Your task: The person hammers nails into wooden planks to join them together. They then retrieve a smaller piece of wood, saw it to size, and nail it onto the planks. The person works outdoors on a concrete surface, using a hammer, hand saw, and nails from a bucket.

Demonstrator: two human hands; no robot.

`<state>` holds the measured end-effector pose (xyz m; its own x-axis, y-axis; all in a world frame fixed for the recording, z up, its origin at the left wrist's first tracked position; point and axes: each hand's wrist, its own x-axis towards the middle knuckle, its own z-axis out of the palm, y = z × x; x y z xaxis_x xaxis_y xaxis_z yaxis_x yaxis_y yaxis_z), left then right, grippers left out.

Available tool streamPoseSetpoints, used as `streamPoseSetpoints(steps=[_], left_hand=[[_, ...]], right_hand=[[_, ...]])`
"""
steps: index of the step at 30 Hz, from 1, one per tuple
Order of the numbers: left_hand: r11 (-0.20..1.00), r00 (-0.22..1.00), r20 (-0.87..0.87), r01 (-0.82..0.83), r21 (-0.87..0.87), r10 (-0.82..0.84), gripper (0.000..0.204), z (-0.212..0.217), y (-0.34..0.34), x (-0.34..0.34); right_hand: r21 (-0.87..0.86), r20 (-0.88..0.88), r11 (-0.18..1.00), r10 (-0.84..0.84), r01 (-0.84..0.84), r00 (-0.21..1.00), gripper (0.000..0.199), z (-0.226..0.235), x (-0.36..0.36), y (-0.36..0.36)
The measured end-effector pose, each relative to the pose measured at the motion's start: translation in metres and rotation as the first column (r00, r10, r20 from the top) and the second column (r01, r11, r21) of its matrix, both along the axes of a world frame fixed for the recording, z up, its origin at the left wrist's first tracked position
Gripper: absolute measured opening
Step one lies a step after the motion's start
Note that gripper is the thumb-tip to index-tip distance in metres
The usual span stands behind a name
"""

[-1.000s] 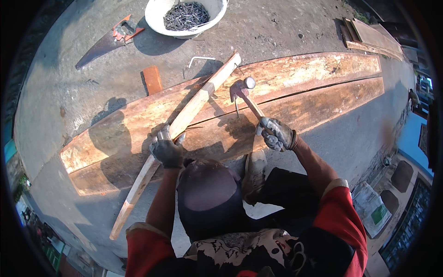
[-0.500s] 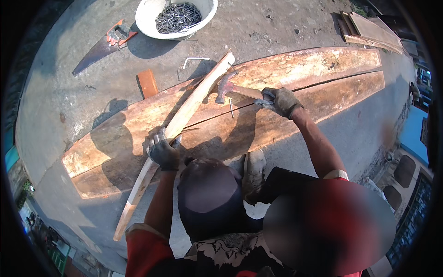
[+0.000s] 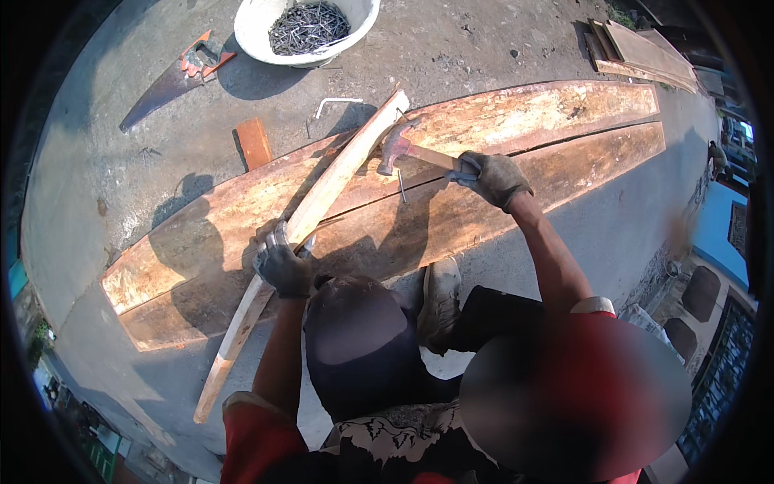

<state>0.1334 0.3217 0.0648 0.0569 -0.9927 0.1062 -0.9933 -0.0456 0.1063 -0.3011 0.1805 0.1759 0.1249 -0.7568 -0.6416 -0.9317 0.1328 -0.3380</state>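
Note:
My left hand (image 3: 284,262), in a grey glove, is closed around a long, pale wooden batten (image 3: 347,167). The batten lies slantwise across two long, weathered planks (image 3: 516,129), its lower end reaching past their near edge. In my gloved right hand (image 3: 496,179) is a claw hammer (image 3: 434,156), gripped by its wooden handle. Its reddish, worn head is just right of the batten's upper part, over the planks. Below the head a nail (image 3: 401,187) shows against the planks; whether it is driven in, I cannot tell. Another thin nail seems to stick out near the batten's far end.
At the back, a white basin (image 3: 250,36) holds many nails. A handsaw (image 3: 173,81) with an orange handle lies left of it. Beyond the planks are a reddish-brown block (image 3: 255,143) and a bent white rod (image 3: 337,101). Boards (image 3: 641,52) are stacked far right. My shoe (image 3: 440,294) stands by the planks.
The whole view has shifted slightly. Both hands keep their grips, and the hammer stays almost in the same place beside the batten.

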Motion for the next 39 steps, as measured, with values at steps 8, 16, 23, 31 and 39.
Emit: streamPoseSetpoints(steps=[8,16,23,31,39], left_hand=[[0.999,1.000,0.009,-0.026,0.040,0.025,0.074,0.007,-0.011,-0.007],[0.997,0.998,0.016,-0.063,0.036,0.062,0.067,0.015,0.015,-0.008],[0.986,0.996,0.019,-0.087,0.142,0.085,0.067,0.029,-0.005,0.004],[1.000,0.988,-0.153,-0.007,-0.021,0.004,0.076,0.027,-0.026,0.028],[0.991,0.931,-0.342,0.109,-0.082,-0.131,0.080,0.064,-0.036,-0.028]], right_hand=[[0.010,-0.006,0.969,-0.248,0.248,0.969,0.042,0.016,0.048,0.041],[-0.048,0.005,0.911,-0.409,0.409,0.913,0.042,-0.010,0.077,0.080],[-0.114,0.059,0.888,-0.442,0.446,0.895,0.047,-0.021,0.151,0.116],[0.418,0.392,0.859,-0.464,0.296,0.794,0.050,-0.020,0.072,0.080],[0.907,0.368,0.368,-0.929,0.202,0.040,0.059,-0.036,0.035,0.132]])
